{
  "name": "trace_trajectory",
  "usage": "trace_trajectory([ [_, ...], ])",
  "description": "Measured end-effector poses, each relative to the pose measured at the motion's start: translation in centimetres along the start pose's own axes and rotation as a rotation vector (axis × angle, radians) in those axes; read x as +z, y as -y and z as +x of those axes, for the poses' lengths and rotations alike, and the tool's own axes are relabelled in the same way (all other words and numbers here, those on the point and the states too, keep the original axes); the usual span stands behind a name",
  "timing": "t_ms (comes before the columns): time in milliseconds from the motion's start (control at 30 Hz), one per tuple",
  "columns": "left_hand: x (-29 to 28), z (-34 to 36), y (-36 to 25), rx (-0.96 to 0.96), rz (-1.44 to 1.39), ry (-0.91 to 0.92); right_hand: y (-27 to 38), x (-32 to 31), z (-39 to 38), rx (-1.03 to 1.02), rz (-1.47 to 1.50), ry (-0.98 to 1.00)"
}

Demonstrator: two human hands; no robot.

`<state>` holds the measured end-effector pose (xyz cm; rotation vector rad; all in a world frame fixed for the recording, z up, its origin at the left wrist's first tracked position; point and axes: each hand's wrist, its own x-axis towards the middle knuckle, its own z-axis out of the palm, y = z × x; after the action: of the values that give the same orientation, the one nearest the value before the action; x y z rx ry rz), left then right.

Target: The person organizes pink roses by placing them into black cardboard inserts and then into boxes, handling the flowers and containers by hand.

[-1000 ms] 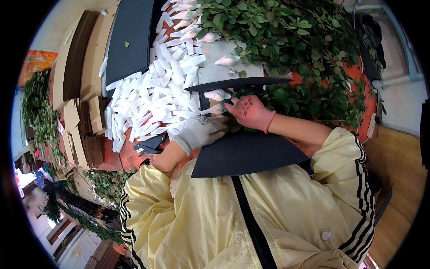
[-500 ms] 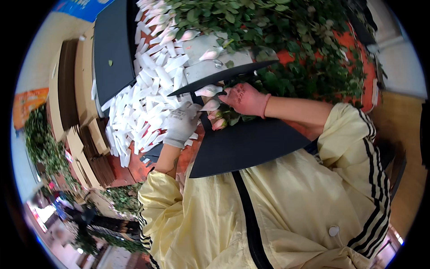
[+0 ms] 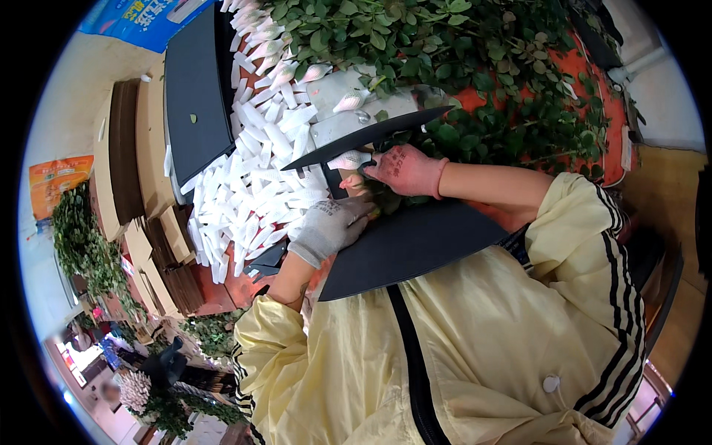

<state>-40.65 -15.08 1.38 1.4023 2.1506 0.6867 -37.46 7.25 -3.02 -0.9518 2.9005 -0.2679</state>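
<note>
My left hand point(image 3: 332, 226), in a grey-white glove, lies with bent fingers over a cluster of roses, hiding most of their heads. A bare pink rose point(image 3: 354, 182) shows just above its fingers. My right hand point(image 3: 406, 170), in a pink glove, is closed in a fist beside a rose in a white foam net point(image 3: 348, 159); what lies inside the fist is hidden. A narrow black board point(image 3: 363, 137) stands beyond both hands. Closer to my body is a wide black board point(image 3: 415, 248).
White foam net sleeves point(image 3: 252, 174) are heaped on the left of the red table, beside a large black panel point(image 3: 194, 96). Leafy rose stems point(image 3: 452, 44) cover the far side. Cardboard sheets point(image 3: 152, 133) stack at far left. Netted roses point(image 3: 271, 50) lie beyond the sleeves.
My left hand has moved right and toward my body, from beside a netted rose to over the lower rose heads. My right hand has hardly moved. The view has shifted slightly.
</note>
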Motion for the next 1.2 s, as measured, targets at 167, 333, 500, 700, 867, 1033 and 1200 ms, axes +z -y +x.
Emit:
trace_trajectory([
  [167,-1.0,0.5,-0.7,-0.101,0.027,0.142,0.1,0.2,-0.6,-0.026,-0.052,-0.096],
  [333,0.4,-0.1,-0.3,-0.119,0.04,-0.226,0.8,-1.9,-0.6,0.072,0.009,0.151],
  [500,0.3,0.3,-0.9,-0.266,0.075,-0.05,0.9,-3.0,0.7,0.23,-0.112,0.133],
  [700,1.1,0.1,-0.3,-0.261,0.042,-0.018,0.6,-2.4,1.7,0.256,0.027,0.165],
  [867,1.2,0.2,-0.2,-0.254,0.019,-0.018,-0.2,-1.0,1.6,0.164,-0.025,-0.035],
  [1033,1.5,-0.1,0.8,-0.18,-0.001,-0.093,-0.3,-0.3,0.9,0.1,-0.115,-0.057],
  [1200,-0.6,0.0,2.8,-0.511,-0.039,-0.356,-0.3,-0.2,0.8,0.103,-0.145,-0.027],
])
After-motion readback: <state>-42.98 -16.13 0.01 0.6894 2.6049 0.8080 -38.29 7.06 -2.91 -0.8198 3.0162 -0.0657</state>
